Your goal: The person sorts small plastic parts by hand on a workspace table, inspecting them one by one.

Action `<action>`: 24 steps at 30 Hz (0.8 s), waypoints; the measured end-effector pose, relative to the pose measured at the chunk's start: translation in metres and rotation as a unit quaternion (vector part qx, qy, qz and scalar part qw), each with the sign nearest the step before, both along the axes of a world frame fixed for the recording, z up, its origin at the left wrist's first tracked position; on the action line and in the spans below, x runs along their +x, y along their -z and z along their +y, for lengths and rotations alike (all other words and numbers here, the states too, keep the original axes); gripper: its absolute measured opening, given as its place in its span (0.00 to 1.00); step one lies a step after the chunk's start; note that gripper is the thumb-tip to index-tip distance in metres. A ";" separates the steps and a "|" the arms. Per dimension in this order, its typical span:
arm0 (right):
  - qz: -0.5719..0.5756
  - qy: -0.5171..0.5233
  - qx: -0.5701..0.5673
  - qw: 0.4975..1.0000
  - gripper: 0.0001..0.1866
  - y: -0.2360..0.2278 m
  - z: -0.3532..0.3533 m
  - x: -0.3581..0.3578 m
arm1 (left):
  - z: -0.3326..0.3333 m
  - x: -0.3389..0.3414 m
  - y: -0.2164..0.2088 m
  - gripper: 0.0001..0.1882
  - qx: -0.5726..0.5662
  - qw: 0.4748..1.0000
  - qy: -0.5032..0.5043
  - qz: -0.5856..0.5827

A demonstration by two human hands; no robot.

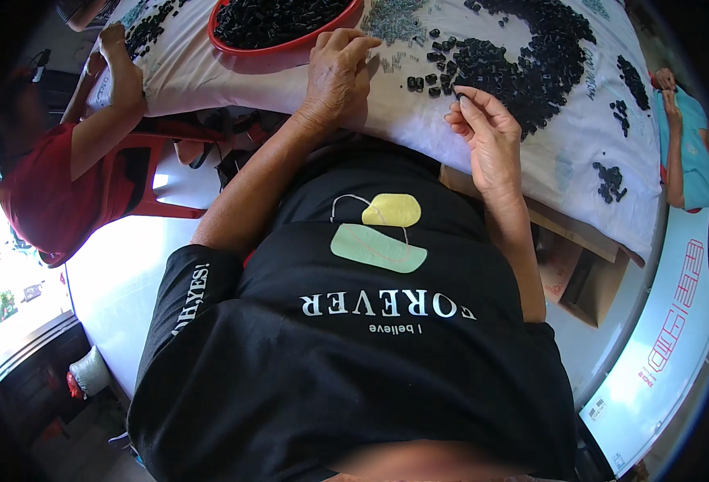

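My right hand point(491, 136) is closed in a pinch, with a small black plastic piece point(460, 96) between thumb and forefinger. It is raised at the table's near edge, beside a large spread of similar black pieces point(523, 76). Further left, my left hand point(340, 76) is over the cloth with its back up and its fingers bent together. What those fingers hold, if anything, is hidden. Several loose black pieces point(433, 79) lie between my hands. Beyond the left hand are many tiny clear or greyish pieces point(395, 22), too small to name.
A red basin point(282, 45) heaped with black pieces stands at the far left on the white cloth point(234, 84). Smaller black piles point(609, 183) lie to the right. One person in red point(73, 173) sits at left, another in light blue point(692, 145) at right. An open cardboard box point(584, 277) is below the table edge.
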State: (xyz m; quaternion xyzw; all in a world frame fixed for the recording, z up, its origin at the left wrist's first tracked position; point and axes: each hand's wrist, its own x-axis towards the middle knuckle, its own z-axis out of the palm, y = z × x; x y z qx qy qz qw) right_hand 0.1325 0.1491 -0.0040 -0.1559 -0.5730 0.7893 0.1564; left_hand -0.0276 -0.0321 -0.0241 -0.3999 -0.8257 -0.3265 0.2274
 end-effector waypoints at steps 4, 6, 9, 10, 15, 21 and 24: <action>-0.011 0.013 -0.006 1.000 0.09 -0.001 -0.001 0.000 | -0.002 -0.003 0.004 0.13 0.024 0.999 0.008 -0.028; -0.007 0.009 -0.011 1.000 0.09 0.001 0.000 -0.001 | -0.002 -0.001 0.003 0.13 0.028 0.999 0.012 -0.036; -0.004 0.007 -0.016 1.000 0.09 0.000 0.000 0.000 | 0.001 0.003 -0.003 0.13 -0.019 0.999 0.032 0.011; -0.004 0.006 -0.017 1.000 0.09 0.000 0.000 0.000 | 0.001 0.004 -0.003 0.13 -0.037 0.999 0.024 0.018; -0.006 0.004 -0.014 1.000 0.09 -0.002 -0.001 0.000 | 0.002 0.005 -0.002 0.13 -0.060 0.998 0.014 0.017; -0.008 0.005 -0.014 1.000 0.09 0.001 0.001 0.001 | 0.004 0.009 -0.005 0.10 -0.072 0.997 0.027 0.017; -0.008 0.001 -0.010 1.000 0.09 0.000 0.000 0.000 | 0.002 0.007 -0.003 0.10 -0.075 0.997 0.027 0.014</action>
